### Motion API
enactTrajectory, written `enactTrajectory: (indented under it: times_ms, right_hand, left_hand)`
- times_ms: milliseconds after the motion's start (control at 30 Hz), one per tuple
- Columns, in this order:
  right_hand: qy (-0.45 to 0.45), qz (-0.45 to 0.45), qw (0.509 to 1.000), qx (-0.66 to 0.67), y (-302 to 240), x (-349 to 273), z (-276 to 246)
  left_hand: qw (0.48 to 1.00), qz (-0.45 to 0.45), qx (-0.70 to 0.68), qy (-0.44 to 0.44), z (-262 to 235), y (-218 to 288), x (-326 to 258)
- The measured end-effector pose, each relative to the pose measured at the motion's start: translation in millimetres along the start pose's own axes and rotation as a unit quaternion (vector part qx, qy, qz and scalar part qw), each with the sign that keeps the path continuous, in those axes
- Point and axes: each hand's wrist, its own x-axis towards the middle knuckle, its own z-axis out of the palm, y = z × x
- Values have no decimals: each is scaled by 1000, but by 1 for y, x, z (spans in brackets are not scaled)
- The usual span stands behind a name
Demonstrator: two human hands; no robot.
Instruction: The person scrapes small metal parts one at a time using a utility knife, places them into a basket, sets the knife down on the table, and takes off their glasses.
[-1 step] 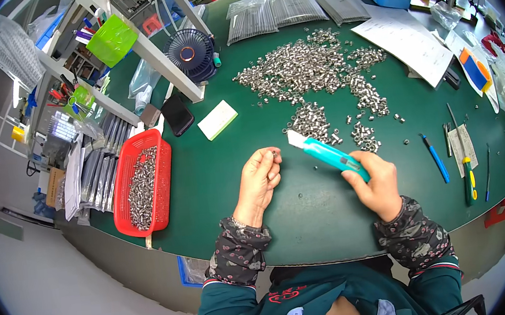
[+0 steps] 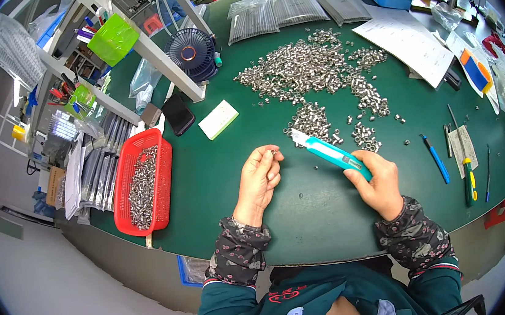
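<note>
My left hand (image 2: 258, 180) pinches a small metal ring (image 2: 274, 152) between thumb and fingertips, just above the green tabletop. Wrapped around a turquoise utility knife (image 2: 333, 154), my right hand (image 2: 380, 184) holds it slanting up and to the left. Its pale blade end (image 2: 299, 136) points past the ring and does not touch it. Behind the blade lies a small cluster of short metal rings (image 2: 311, 120). A much larger heap of similar rings (image 2: 298, 69) spreads farther back.
A red basket (image 2: 168, 185) holding more rings stands at left, beside a phone (image 2: 178, 115) and a notepad (image 2: 218, 120). A small fan (image 2: 190, 52) stands behind. At right lie a blue-handled tool (image 2: 436, 160), a screwdriver (image 2: 470, 181) and paper sheets (image 2: 406, 43). Bagged tubes (image 2: 298, 7) lie at the back.
The knife and my right hand have shifted very slightly to the right, and the knife is turned a little. My left hand keeps its pinch on the ring.
</note>
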Motion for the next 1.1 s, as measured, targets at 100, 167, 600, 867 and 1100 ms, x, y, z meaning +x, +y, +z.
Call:
enactTrajectory:
  times_ms: [100, 167, 600, 867, 1100]
  right_hand:
    - [-17, 1, 1000, -9, 1, -1, 0]
    - [-26, -10, 999, -17, 2, -1, -1]
    - [-141, 115, 981, 63, 6, -1, -1]
    - [-188, 157, 966, 85, 4, 1, -5]
    - [-9, 93, 990, 107, 9, 6, -11]
  left_hand:
    - [999, 10, -18, -26, 6, 5, -1]
    - [1000, 18, 18, -9, 9, 6, -1]
    - [996, 60, 62, 2, 5, 2, 1]
    - [987, 72, 138, -37, -1, -2, 0]
    - [1000, 16, 8, 24, 2, 6, 5]
